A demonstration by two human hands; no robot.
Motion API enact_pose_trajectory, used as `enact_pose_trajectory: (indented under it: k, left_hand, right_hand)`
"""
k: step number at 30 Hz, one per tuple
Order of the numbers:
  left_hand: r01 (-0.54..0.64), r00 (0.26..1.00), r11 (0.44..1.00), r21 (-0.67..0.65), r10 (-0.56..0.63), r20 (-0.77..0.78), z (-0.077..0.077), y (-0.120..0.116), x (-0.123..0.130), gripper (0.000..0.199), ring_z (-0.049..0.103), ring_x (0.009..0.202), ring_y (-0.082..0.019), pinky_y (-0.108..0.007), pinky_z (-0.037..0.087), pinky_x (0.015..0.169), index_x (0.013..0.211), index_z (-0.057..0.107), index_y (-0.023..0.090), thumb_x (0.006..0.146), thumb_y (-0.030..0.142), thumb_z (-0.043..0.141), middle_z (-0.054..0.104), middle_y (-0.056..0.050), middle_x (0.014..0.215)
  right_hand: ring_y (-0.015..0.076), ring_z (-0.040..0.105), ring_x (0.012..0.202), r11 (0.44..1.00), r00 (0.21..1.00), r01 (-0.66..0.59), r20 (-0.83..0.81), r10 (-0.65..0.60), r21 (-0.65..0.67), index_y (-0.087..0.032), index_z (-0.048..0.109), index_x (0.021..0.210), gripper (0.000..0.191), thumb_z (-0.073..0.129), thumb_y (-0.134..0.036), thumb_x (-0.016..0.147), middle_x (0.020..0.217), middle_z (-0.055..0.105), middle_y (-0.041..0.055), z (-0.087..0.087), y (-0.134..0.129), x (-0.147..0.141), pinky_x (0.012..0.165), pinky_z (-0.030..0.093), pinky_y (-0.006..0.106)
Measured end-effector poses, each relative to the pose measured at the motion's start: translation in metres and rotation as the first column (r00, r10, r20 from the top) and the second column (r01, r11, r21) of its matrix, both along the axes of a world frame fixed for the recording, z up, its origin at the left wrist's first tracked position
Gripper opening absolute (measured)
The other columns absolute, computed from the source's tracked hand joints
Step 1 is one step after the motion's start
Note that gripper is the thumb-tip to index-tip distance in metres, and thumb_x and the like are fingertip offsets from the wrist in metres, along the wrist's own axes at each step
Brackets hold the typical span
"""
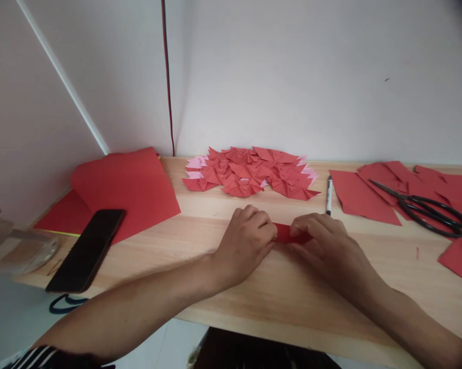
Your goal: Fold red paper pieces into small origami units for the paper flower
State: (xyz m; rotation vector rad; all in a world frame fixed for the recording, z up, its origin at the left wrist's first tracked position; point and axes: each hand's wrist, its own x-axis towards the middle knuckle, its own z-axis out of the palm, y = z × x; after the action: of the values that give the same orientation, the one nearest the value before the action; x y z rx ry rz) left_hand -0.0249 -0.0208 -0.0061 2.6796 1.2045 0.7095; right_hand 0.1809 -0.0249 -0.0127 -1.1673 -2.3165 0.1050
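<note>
A narrow piece of folded red paper (286,233) is held between my two hands over the wooden table. My left hand (249,240) has its fingers curled round the paper's left end. At the right end, my right hand (321,237) pinches the paper, its thumb below. Both hands hide the ends of the strip. Behind them, near the wall, lies a cluster of folded red paper pieces (249,169), with pink paper pieces (195,164) showing at its sides.
Large red sheets (138,189) and a black phone (86,251) lie left, near a clear plastic container (34,251). To the right are a marker (329,195), red paper pieces (363,197) and black-handled scissors (433,210). A dark blue loop (65,303) shows below the phone.
</note>
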Motion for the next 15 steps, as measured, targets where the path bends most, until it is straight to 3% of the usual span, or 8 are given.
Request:
enact_pose_trajectory:
  k: [6, 15]
  left_hand:
    - [-0.009, 0.994, 0.989, 0.149, 0.024, -0.103, -0.002, -0.002, 0.002, 0.015, 0.045, 0.089, -0.019, -0.035, 0.034, 0.074, 0.077, 0.056, 0.015, 0.089, 0.012, 0.047, 0.059, -0.004, 0.087]
    - [0.085, 0.985, 0.989, 0.117, -0.066, -0.158, -0.001, -0.009, -0.001, 0.016, 0.048, 0.082, -0.017, -0.031, 0.036, 0.072, 0.081, 0.059, 0.016, 0.090, 0.012, 0.046, 0.060, -0.003, 0.088]
  right_hand:
    - [0.0187, 0.057, 0.082, 0.998, 0.998, -0.052, -0.023, 0.053, 0.023, -0.022, 0.053, 0.085, 0.008, 0.049, -0.018, 0.091, 0.086, 0.063, 0.0023, 0.004, -0.004, -0.001, 0.074, 0.040, 0.034]
    - [0.0183, 0.059, 0.083, 0.992, 0.994, -0.110, 0.018, 0.111, -0.055, -0.022, 0.059, 0.087, 0.012, 0.049, -0.020, 0.092, 0.090, 0.066, 0.0028, -0.007, -0.008, 0.001, 0.076, 0.042, 0.035]
